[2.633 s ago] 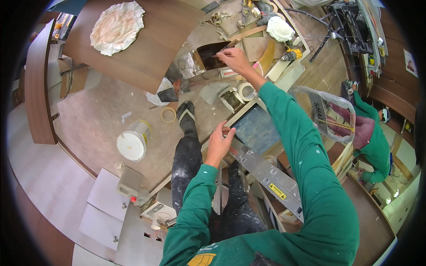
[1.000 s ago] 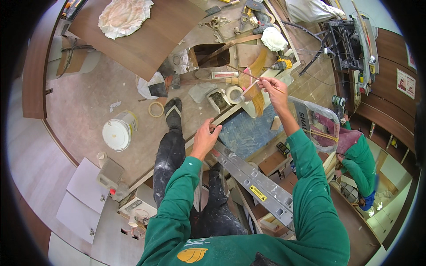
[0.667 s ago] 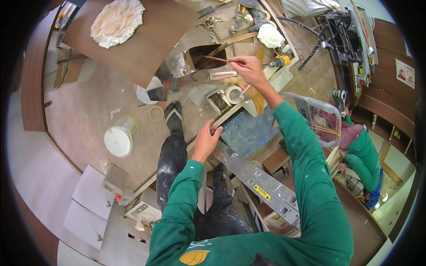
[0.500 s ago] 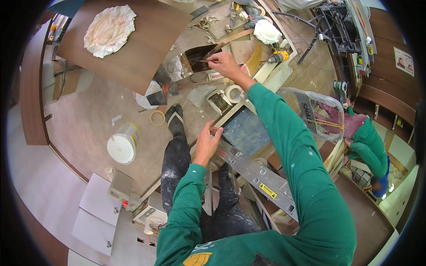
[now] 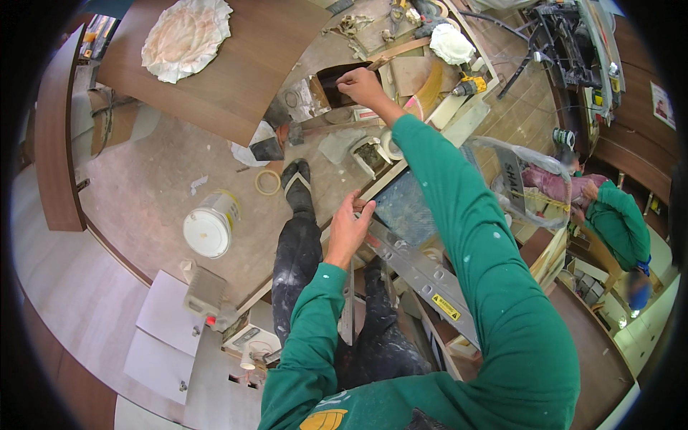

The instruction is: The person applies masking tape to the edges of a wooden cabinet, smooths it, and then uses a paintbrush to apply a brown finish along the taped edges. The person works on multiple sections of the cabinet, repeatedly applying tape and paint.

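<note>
My right hand [image 5: 362, 87] reaches far out, fingers pinched together, above a dark open box [image 5: 335, 94]. What the pinch holds, if anything, is too small to make out. Closer to me, my left hand [image 5: 348, 233] grips a small brown piece [image 5: 360, 206] between thumb and fingers. It is beside the top of a metal ladder [image 5: 416, 272] with a yellow label. Just beyond it are a blue speckled panel [image 5: 405, 208] and a small container with dark contents [image 5: 372, 155]. A roll of tape [image 5: 391, 148] is partly covered by my right sleeve.
Below on the floor stand a white bucket [image 5: 208, 233], a tape ring [image 5: 268, 182] and a grey jug [image 5: 206, 292]. A yellow drill [image 5: 469, 87] lies at the far right. A brown board [image 5: 236, 72] carries a crumpled white cover [image 5: 186, 39]. A co-worker [image 5: 620, 222] bends at the right.
The view has shifted, so most things sit further right. My right hand has moved left over the dark box. My left hand keeps its grip. The co-worker's arms have shifted.
</note>
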Tool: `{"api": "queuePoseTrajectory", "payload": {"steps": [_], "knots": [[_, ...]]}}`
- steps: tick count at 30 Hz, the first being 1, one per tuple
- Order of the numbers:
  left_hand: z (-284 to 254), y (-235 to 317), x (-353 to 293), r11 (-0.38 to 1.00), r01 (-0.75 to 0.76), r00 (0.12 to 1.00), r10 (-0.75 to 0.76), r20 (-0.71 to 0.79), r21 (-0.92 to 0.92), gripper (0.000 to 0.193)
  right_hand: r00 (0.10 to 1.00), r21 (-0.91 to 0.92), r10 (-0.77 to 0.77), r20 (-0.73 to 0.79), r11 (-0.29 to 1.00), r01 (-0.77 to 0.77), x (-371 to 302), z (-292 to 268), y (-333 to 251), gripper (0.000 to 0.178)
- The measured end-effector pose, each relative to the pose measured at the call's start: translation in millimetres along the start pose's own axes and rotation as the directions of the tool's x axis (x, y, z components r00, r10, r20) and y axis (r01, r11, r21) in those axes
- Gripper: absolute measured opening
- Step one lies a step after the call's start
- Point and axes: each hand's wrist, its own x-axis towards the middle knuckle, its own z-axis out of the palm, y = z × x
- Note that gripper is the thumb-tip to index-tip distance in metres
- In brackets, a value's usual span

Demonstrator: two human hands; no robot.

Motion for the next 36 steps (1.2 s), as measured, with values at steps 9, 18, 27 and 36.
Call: {"api": "queuePoseTrajectory", "payload": {"steps": [9, 18, 27, 36], "knots": [[6, -18, 3, 0.995, -0.056, 0.998, 0.059, -0.027, 0.088, 0.059, 0.95, 0.516, 0.297, 0.099, 0.801, -0.304, -87, -135, -3, 0.026], [14, -29, 0, 0.988, -0.074, 0.996, 0.081, -0.048, 0.134, 0.059, 0.954, 0.46, 0.298, 0.005, 0.847, -0.267, -138, -190, 4, 0.024], [17, -33, -4, 0.988, -0.082, 0.995, 0.089, -0.051, 0.127, 0.058, 0.973, 0.335, 0.222, -0.057, 0.923, -0.191, -157, -194, 1, 0.022], [20, -32, -5, 0.988, -0.089, 0.995, 0.095, -0.04, 0.124, 0.058, 0.998, 0.171, 0.009, -0.064, 0.985, 0.002, -163, -190, -21, 0.021]]}}
